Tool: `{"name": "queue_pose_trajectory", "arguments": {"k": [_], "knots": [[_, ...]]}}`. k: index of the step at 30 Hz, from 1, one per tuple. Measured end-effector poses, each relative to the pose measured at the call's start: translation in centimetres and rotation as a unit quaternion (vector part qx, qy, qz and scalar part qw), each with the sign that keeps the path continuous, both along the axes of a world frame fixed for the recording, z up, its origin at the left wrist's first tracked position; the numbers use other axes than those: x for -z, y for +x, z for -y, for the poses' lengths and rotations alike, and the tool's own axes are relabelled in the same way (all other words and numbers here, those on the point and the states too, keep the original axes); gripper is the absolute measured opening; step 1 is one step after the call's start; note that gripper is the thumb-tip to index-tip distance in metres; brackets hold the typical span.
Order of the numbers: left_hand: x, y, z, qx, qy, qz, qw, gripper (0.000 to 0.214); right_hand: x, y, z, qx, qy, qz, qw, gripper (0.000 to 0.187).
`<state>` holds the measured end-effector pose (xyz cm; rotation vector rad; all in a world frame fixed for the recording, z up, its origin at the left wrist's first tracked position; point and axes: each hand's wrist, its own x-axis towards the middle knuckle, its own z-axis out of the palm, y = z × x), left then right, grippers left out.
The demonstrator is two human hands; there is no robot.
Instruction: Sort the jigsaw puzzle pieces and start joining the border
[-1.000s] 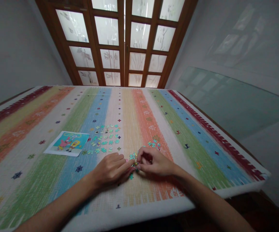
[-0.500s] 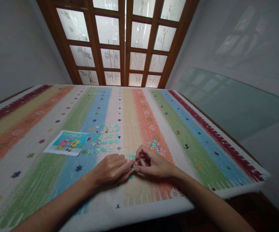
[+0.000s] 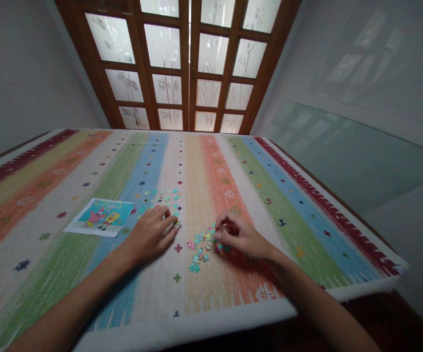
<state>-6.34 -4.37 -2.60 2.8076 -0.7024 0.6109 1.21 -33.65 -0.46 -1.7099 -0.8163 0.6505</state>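
Note:
My left hand [image 3: 155, 230] is over the near right part of the laid-out puzzle pieces [image 3: 167, 198], its fingers bent and closed. At its fingertips a small puzzle piece [image 3: 177, 224] shows. To the right, my right hand [image 3: 242, 237] rests at the edge of a loose heap of puzzle pieces [image 3: 199, 255], mostly turquoise with some pink and yellow. Its fingers are curled, thumb and index finger close together; what lies between them is hidden. Some of the laid-out pieces are covered by my left hand.
A printed cartoon picture [image 3: 101, 217] lies flat left of the pieces. Everything sits on a striped cloth [image 3: 196, 166] whose white near edge [image 3: 196, 318] drops off toward me. Beyond stand wooden doors with glass panes [image 3: 189, 68]; walls flank both sides.
My left hand has moved left and away from me, out of the heap. My right hand has shifted right, and the pieces once at the far right now lie nearer the rest of the heap.

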Motion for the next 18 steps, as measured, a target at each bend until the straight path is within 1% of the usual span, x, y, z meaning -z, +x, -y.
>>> {"name": "queue_pose_trajectory", "arguments": {"k": [4, 9, 14, 17, 18], "knots": [[0.3, 0.0, 0.0, -0.006, 0.016, -0.007, 1.000, 0.019, -0.2, 0.0, 0.2, 0.002, -0.012, 0.022, 1.000, 0.027], [0.2, -0.1, -0.1, -0.006, 0.020, -0.003, 1.000, 0.016, -0.6, 0.2, 0.3, 0.021, -0.021, 0.055, 0.998, 0.025], [-0.2, -0.2, 0.1, -0.007, 0.027, -0.021, 0.999, 0.020, -0.3, 1.7, 1.3, 0.082, -0.023, 0.143, 0.986, 0.020], [-0.6, -0.5, 0.6, 0.012, 0.022, -0.028, 0.999, 0.022, -0.3, 3.0, 2.5, 0.127, -0.036, 0.195, 0.972, 0.017], [-0.7, -0.6, 1.0, 0.024, 0.019, -0.031, 0.999, 0.023, -0.4, 3.4, 2.9, 0.132, -0.043, 0.208, 0.968, 0.016]]}}
